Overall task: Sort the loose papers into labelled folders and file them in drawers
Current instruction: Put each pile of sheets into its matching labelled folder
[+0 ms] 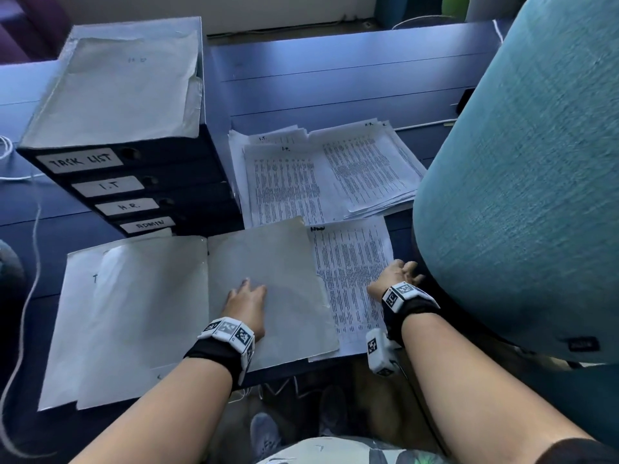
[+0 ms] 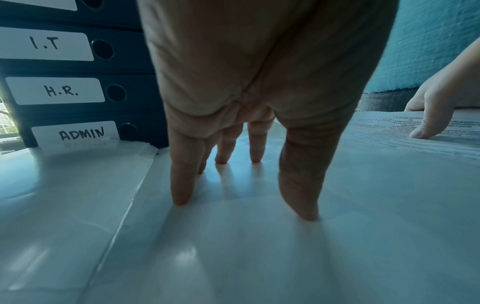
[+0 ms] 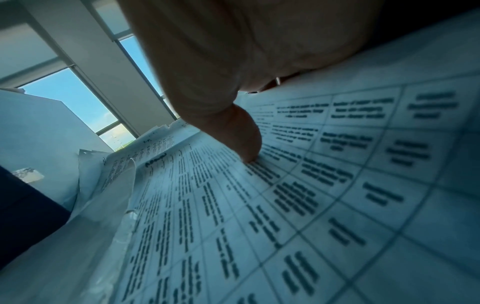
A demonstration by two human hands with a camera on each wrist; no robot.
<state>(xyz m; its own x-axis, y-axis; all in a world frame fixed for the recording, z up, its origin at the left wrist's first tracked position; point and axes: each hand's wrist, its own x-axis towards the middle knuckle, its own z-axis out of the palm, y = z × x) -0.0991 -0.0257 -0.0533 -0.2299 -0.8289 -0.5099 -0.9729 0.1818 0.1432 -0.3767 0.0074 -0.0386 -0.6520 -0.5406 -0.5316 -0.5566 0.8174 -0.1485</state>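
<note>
An open grey folder (image 1: 268,289) lay flat at the near edge of the tabletop (image 1: 335,72), its spine running away from that edge. A printed sheet marked ADMIN (image 1: 351,269) lay flat beside the folder's right flap, partly tucked beneath it. Behind these, two fanned stacks of printed papers, marked I.T. (image 1: 284,185) and H.R. (image 1: 371,169), overlapped each other mid-tabletop. A dark drawer unit (image 1: 134,182) stood toward the left edge, with drawers labelled TASK LIST, I.T, H.R. and ADMIN, all closed. A closed grey folder (image 1: 124,85) rested on top of the unit.

printed text (image 3: 298,185) blurred, folder (image 1: 268,279) hides page edge
</note>
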